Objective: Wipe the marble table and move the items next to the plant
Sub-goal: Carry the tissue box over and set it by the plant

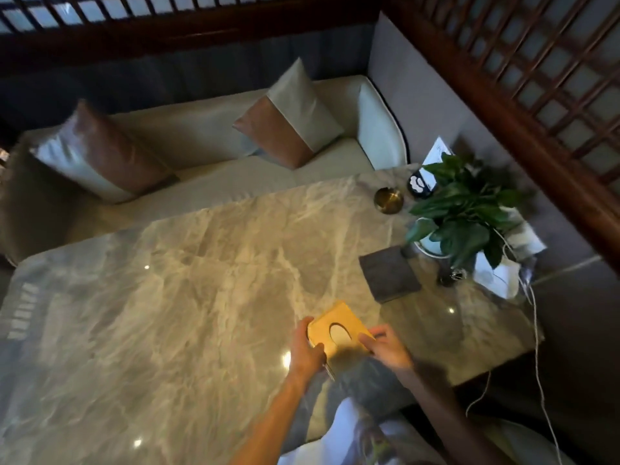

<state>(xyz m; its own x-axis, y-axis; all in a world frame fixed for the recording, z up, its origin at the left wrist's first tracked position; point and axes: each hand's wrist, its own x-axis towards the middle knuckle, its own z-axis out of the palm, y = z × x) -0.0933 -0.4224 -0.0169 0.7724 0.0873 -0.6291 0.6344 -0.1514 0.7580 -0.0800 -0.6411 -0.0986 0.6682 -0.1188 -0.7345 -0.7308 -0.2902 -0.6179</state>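
Note:
A yellow wooden tissue box point(337, 325) with an oval slot on top is near the front right of the marble table point(174, 297). My left hand point(306, 350) grips its left side and my right hand point(385, 347) grips its right side. A thin stick-like thing pokes out under my left hand; I cannot tell what it is. The green potted plant point(463, 213) stands at the table's right end. Next to it lie a dark grey folded cloth point(389, 273), a brass round dish point(388, 200) and a small dark container point(419, 185).
A cream sofa point(208, 142) with two cushions runs along the table's far side. A white cable point(536, 330) hangs off the table's right edge. White papers point(500, 273) lie behind the plant. A wooden lattice screen point(536, 78) closes the right side.

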